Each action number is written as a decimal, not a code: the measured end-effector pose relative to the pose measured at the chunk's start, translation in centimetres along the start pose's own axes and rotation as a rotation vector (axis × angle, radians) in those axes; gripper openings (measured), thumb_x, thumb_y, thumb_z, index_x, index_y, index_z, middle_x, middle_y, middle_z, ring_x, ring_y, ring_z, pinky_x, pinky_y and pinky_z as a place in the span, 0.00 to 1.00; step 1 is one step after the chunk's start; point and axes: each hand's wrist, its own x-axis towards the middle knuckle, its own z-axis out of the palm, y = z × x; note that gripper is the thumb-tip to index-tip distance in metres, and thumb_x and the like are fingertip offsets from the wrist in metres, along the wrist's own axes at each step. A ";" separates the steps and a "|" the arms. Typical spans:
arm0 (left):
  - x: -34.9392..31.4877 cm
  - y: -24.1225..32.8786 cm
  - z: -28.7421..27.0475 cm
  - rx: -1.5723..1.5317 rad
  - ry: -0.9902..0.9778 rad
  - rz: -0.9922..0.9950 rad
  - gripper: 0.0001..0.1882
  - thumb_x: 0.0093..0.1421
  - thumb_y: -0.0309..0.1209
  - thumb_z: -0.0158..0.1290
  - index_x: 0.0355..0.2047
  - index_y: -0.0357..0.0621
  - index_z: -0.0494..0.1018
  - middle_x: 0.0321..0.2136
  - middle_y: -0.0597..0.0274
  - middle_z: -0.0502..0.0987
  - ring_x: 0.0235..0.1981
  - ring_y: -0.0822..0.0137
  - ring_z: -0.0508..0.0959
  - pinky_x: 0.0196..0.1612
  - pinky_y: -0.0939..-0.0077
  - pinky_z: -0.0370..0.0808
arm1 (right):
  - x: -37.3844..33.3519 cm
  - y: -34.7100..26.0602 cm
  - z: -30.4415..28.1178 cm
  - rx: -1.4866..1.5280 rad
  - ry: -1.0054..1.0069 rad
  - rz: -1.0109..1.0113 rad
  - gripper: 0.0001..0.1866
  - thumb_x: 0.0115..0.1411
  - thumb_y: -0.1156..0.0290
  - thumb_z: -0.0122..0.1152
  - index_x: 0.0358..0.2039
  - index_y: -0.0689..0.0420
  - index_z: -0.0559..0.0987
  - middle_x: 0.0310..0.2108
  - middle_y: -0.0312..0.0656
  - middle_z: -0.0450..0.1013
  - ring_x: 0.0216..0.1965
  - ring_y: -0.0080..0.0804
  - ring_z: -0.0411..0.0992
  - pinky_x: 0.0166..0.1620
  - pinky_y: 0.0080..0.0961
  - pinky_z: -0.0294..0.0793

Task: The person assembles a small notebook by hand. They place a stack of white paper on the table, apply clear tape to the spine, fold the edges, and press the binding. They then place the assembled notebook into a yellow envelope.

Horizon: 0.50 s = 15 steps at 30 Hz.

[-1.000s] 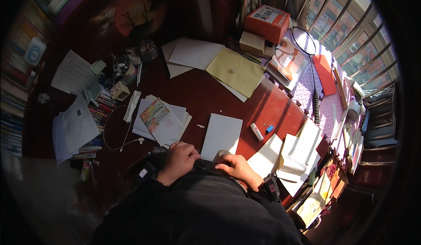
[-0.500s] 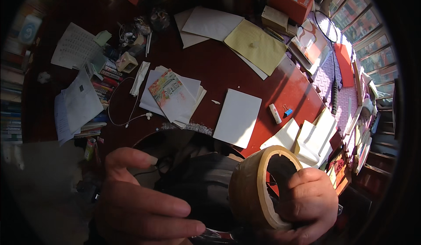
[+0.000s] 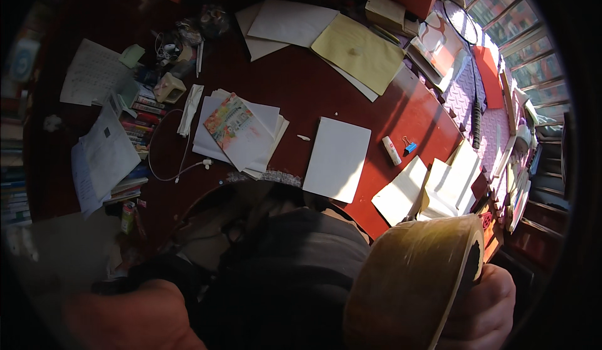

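Note:
A wide roll of tan packing tape fills the lower right, close up and tilted, cut off by the lower edge. My right hand is closed on its far right side, with fingers curled at the roll's inner opening. My left hand is at the lower left, well apart from the roll. It is smeared by motion and its fingers cannot be made out. Nearest beyond the roll lie folded white papers on the dark red desk.
A white sheet, a glue stick and a blue binder clip lie on the desk. Farther left are a colourful booklet, a white cable and stacked books. A yellow envelope lies at the back.
The tape roll and my right hand have come closer and turned, so the roll's outer side now shows. My left hand has moved away leftward and down. The view has shifted slightly.

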 end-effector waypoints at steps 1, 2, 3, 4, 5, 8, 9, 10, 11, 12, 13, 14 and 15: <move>0.1 -0.7 0.1 0.024 0.070 0.031 0.05 0.58 0.32 0.61 0.26 0.62 0.79 0.24 0.87 0.79 0.30 0.88 0.76 0.53 0.89 0.56 | 0.1 0.0 0.2 -0.005 0.035 0.004 0.03 0.32 0.74 0.62 0.14 0.56 0.79 0.17 0.35 0.72 0.14 0.22 0.65 0.21 0.19 0.59; 0.4 -1.2 0.0 -0.045 0.059 0.013 0.06 0.57 0.32 0.61 0.26 0.63 0.79 0.23 0.88 0.78 0.30 0.89 0.75 0.54 0.87 0.56 | 0.1 0.2 0.5 -0.012 0.072 0.004 0.03 0.32 0.75 0.62 0.13 0.55 0.78 0.17 0.34 0.72 0.14 0.22 0.65 0.21 0.19 0.59; 0.6 -1.5 -0.3 -0.111 0.046 -0.007 0.06 0.57 0.32 0.61 0.26 0.64 0.78 0.23 0.90 0.77 0.30 0.90 0.74 0.55 0.85 0.55 | 0.1 0.3 0.7 -0.015 0.109 0.003 0.03 0.32 0.75 0.61 0.13 0.55 0.78 0.16 0.34 0.72 0.14 0.22 0.65 0.22 0.19 0.59; 0.7 -1.7 -0.4 -0.178 0.034 -0.029 0.07 0.57 0.32 0.61 0.25 0.65 0.78 0.23 0.92 0.77 0.31 0.90 0.74 0.56 0.83 0.54 | 0.1 0.7 0.7 -0.010 0.109 -0.065 0.02 0.32 0.75 0.61 0.12 0.54 0.77 0.16 0.34 0.71 0.14 0.22 0.65 0.22 0.19 0.60; 0.8 -1.7 -0.4 -0.127 0.048 -0.036 0.07 0.57 0.32 0.61 0.26 0.65 0.78 0.22 0.92 0.76 0.30 0.90 0.74 0.56 0.84 0.54 | 0.0 1.1 0.6 -0.003 0.107 -0.135 0.02 0.32 0.76 0.60 0.12 0.54 0.77 0.16 0.34 0.71 0.15 0.22 0.65 0.22 0.19 0.60; 0.6 -1.1 0.4 -0.053 0.126 0.018 0.06 0.57 0.32 0.61 0.25 0.64 0.78 0.21 0.92 0.76 0.29 0.90 0.74 0.55 0.86 0.54 | -0.6 1.5 0.4 -0.021 0.117 -0.199 0.02 0.36 0.75 0.62 0.14 0.52 0.79 0.16 0.33 0.71 0.16 0.21 0.65 0.22 0.19 0.61; 0.0 -1.2 1.1 -0.089 0.178 0.078 0.06 0.57 0.32 0.61 0.25 0.63 0.78 0.21 0.91 0.76 0.29 0.90 0.74 0.55 0.87 0.54 | -0.9 1.4 0.4 -0.034 0.123 -0.192 0.02 0.38 0.74 0.62 0.16 0.51 0.80 0.17 0.33 0.71 0.17 0.21 0.65 0.23 0.19 0.62; 0.2 -0.5 2.1 0.120 0.244 0.000 0.07 0.57 0.32 0.60 0.24 0.64 0.78 0.23 0.91 0.76 0.30 0.92 0.73 0.55 0.85 0.53 | -1.1 1.4 -0.2 0.014 0.036 -0.140 0.04 0.43 0.71 0.65 0.23 0.49 0.83 0.19 0.32 0.73 0.19 0.21 0.65 0.24 0.19 0.63; 0.3 0.2 3.1 0.324 0.296 -0.091 0.07 0.57 0.32 0.60 0.24 0.65 0.79 0.24 0.91 0.76 0.32 0.93 0.72 0.56 0.83 0.52 | -1.5 1.6 -0.5 0.052 0.030 -0.165 0.05 0.44 0.70 0.65 0.25 0.50 0.84 0.20 0.32 0.73 0.19 0.21 0.65 0.24 0.19 0.63; 2.2 2.0 5.1 0.764 0.357 -0.320 0.08 0.56 0.33 0.60 0.24 0.69 0.80 0.27 0.92 0.75 0.36 0.96 0.70 0.56 0.78 0.51 | -1.8 1.8 -0.7 0.082 0.022 -0.186 0.06 0.45 0.69 0.65 0.27 0.50 0.84 0.21 0.32 0.74 0.19 0.21 0.65 0.24 0.19 0.64; 2.4 2.7 5.6 0.938 0.360 -0.423 0.09 0.56 0.33 0.59 0.23 0.69 0.79 0.27 0.92 0.75 0.37 0.97 0.70 0.56 0.76 0.51 | -2.0 2.1 -1.0 0.115 0.018 -0.209 0.07 0.46 0.68 0.66 0.29 0.50 0.85 0.22 0.32 0.75 0.20 0.21 0.66 0.25 0.19 0.64; 2.7 3.3 6.1 1.109 0.348 -0.533 0.09 0.56 0.32 0.59 0.23 0.69 0.79 0.28 0.91 0.76 0.37 0.98 0.70 0.55 0.75 0.51 | -2.3 2.1 -0.8 0.117 0.064 -0.196 0.07 0.48 0.71 0.64 0.30 0.49 0.85 0.23 0.34 0.76 0.20 0.23 0.68 0.25 0.19 0.65; 2.4 3.6 5.9 1.013 0.292 -0.507 0.08 0.58 0.32 0.59 0.23 0.65 0.78 0.27 0.89 0.77 0.35 0.96 0.71 0.55 0.78 0.53 | -2.1 2.3 -1.3 0.100 0.001 -0.177 0.05 0.53 0.73 0.61 0.31 0.52 0.83 0.25 0.37 0.77 0.22 0.26 0.72 0.27 0.27 0.70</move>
